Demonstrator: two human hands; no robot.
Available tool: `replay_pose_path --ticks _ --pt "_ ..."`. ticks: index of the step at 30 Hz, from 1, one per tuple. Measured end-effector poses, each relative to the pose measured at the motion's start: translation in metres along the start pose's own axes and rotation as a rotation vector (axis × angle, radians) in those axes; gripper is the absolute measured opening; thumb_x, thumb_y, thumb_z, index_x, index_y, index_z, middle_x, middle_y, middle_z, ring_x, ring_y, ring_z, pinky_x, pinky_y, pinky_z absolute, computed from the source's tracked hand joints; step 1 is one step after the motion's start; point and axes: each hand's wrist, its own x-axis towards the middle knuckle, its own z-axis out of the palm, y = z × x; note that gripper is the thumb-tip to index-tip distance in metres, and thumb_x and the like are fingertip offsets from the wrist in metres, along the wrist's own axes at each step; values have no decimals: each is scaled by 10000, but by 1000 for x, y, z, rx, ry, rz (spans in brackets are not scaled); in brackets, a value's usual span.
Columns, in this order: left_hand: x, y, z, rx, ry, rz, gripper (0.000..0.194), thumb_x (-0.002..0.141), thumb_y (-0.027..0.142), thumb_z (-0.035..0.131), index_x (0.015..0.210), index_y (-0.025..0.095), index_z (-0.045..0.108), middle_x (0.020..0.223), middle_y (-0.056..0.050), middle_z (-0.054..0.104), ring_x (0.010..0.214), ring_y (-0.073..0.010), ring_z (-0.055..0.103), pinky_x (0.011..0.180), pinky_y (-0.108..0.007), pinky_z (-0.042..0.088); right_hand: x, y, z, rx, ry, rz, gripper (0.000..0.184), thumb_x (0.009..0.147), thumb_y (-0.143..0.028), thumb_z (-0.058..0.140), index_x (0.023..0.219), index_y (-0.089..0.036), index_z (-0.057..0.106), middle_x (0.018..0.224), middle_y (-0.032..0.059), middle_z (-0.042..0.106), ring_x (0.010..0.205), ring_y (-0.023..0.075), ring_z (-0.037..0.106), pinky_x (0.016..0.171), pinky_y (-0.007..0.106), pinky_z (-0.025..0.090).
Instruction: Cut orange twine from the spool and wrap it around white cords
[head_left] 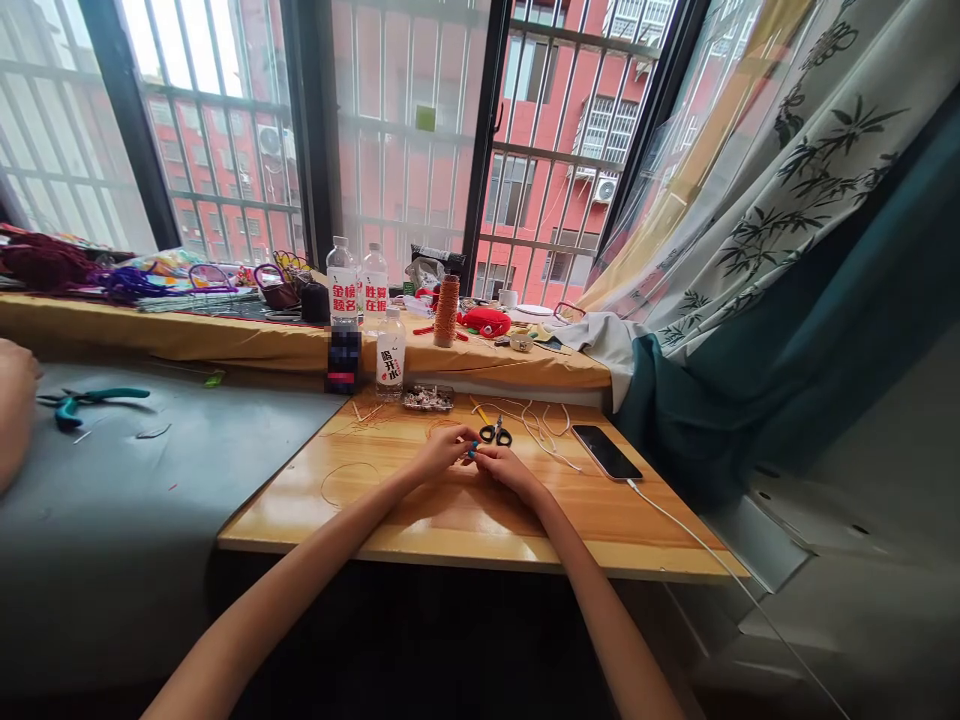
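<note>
Above the wooden table, my left hand (445, 452) and my right hand (511, 470) meet with their fingertips pinched together. Between them is a small blue piece (473, 449), too small and too covered by fingers to name. Both hands are closed on it. Just behind the fingers lie black-handled scissors (495, 434) and a yellow pencil-like stick (480, 412). White cord (541, 432) is strewn to the right of the scissors. A thin brown thread (322, 482) curls on the tabletop left of my left hand.
A phone (609, 453) with a white cable lies at right. Behind stand a bottle (390, 355), a tray of small bits (428, 398) and a thread spool (446, 312) on the ledge. Teal-handled pliers (112, 395) lie on the grey surface, near another person's arm (13, 410).
</note>
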Motion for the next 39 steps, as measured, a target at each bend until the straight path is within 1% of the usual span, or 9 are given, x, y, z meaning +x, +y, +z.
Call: replay_pose_path --ticks 3,7,10,13,19,26,29,34,39 --pt "-1 2 -1 56 -29 25 184 745 237 449 803 149 601 680 6 594 571 -85 496 537 -175 372 -1 -1 1 -16 -8 -4 428 723 -481 446 787 -112 653 529 -27 413 480 73 310 462 207 228" --pt "-2 5 -1 142 -65 42 195 753 195 414 784 157 603 687 3 601 626 -104 519 578 -184 385 1 2 2 -54 -12 -12 355 741 -407 441 744 -119 648 562 -14 474 490 75 332 477 207 247" --pt "-3 4 0 192 -95 41 205 760 190 402 779 161 604 706 -8 608 667 -120 531 593 -192 393 3 9 3 -65 -10 11 305 738 -362 447 704 -122 632 541 -21 465 486 75 346 467 201 253" --pt "-3 3 1 219 -100 58 214 764 190 394 771 163 606 717 -15 608 689 -127 531 614 -200 396 6 15 3 -47 -11 18 294 739 -355 440 695 -122 613 537 -22 463 473 73 356 451 197 257" --pt "-3 4 0 213 -109 69 218 759 191 385 769 163 601 728 -16 608 688 -127 533 625 -205 400 6 17 3 -35 -7 0 288 733 -366 451 656 -125 590 543 -20 476 475 71 376 460 199 279" --pt "-4 5 0 173 -101 55 220 776 214 378 802 161 590 718 -7 601 667 -119 530 608 -198 395 4 13 3 16 -5 13 325 733 -408 461 679 -126 613 540 -19 479 463 68 387 449 196 287" --pt "-4 7 0 136 -97 34 224 776 226 380 801 152 589 713 -9 597 659 -119 526 604 -198 393 4 12 2 25 -9 9 330 732 -412 466 696 -123 621 532 -23 469 457 65 388 455 195 298" --pt "-4 8 0 36 -137 -4 253 787 262 365 832 149 587 655 2 578 606 -112 516 563 -192 394 5 11 2 41 1 13 336 725 -427 474 680 -128 620 521 -28 463 450 63 389 459 194 308" --pt "-3 8 0 30 -139 -28 262 782 289 375 837 146 588 642 5 570 596 -109 503 539 -187 382 5 12 2 43 19 14 356 711 -451 477 649 -127 611 508 -29 455 437 63 384 439 196 291"
